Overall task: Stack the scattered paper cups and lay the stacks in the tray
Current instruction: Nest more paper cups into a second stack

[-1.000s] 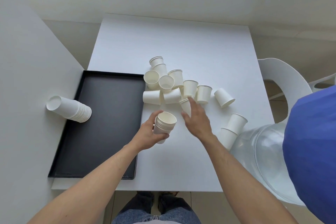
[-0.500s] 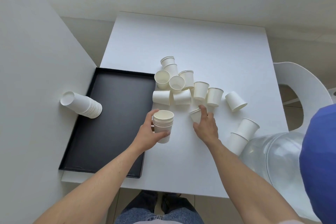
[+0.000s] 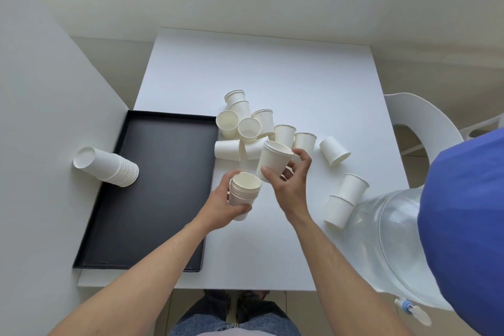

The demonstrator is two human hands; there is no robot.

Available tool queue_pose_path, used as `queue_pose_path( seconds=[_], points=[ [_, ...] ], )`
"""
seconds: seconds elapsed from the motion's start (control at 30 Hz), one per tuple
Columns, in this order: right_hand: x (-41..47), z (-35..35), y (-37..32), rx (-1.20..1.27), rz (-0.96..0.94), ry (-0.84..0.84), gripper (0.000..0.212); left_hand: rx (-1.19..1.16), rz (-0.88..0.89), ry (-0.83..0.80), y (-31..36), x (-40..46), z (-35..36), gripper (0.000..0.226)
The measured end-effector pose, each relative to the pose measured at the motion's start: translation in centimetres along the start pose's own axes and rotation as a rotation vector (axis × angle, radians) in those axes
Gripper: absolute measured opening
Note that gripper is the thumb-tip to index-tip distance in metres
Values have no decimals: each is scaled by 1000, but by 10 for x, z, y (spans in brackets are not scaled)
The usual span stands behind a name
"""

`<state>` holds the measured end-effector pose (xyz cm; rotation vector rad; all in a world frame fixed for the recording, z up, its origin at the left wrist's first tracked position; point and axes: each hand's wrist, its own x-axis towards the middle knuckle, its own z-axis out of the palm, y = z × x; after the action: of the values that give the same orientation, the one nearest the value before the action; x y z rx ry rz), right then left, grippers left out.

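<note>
- Our left hand [image 3: 223, 206] is wrapped around a short stack [image 3: 243, 194] of nested cups, mouth up, held just above the table [image 3: 272, 68] near the tray's right edge. We judge it is kept upright so the next cup can drop straight in.
- Our right hand [image 3: 290, 181] grips a single cup [image 3: 273, 159] between thumb and curled fingers, tilted with its mouth to the far right, just right of and above the stack. It looks lifted clear of the pile so it can be turned and nested.
- The black tray [image 3: 152, 226] lies at the left of the table. One finished stack [image 3: 107, 166] lies on its side across the tray's far-left rim, mouths toward the tray and base poking out left, so it is only partly inside.
- Loose cups: we count eight in the cluster [image 3: 252, 128] just far of our hands, one cup lying alone [image 3: 334, 150] to the right, and a nested pair [image 3: 345, 200] near right beside a clear water jug [image 3: 390, 248]. Some in the cluster overlap, so that count is approximate.
- In all: one tray, one laid stack, one stack in hand, one cup in hand.
</note>
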<state>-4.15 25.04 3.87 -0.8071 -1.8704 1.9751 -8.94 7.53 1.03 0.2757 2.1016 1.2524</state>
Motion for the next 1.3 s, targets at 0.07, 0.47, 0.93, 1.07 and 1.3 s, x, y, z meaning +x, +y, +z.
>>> queue_pose_path(
  seconds=[0.07,0.47,0.93,1.07,1.3],
  points=[
    [-3,3,-3,-19,-14,-57,70,19,13,-23,3,-2,3,83],
    [-24,9,15,-166,-41,-192,56,5,69,-54,18,-7,6,76],
    [-10,26,28,-393,38,-458,62,12,66,12,4,-4,-29,86],
    [20,36,26,-271,189,-99,61,9,40,36,-9,-1,-40,86],
    [87,44,35,-423,460,73,54,25,17,48,-30,-4,-59,82]
  ],
)
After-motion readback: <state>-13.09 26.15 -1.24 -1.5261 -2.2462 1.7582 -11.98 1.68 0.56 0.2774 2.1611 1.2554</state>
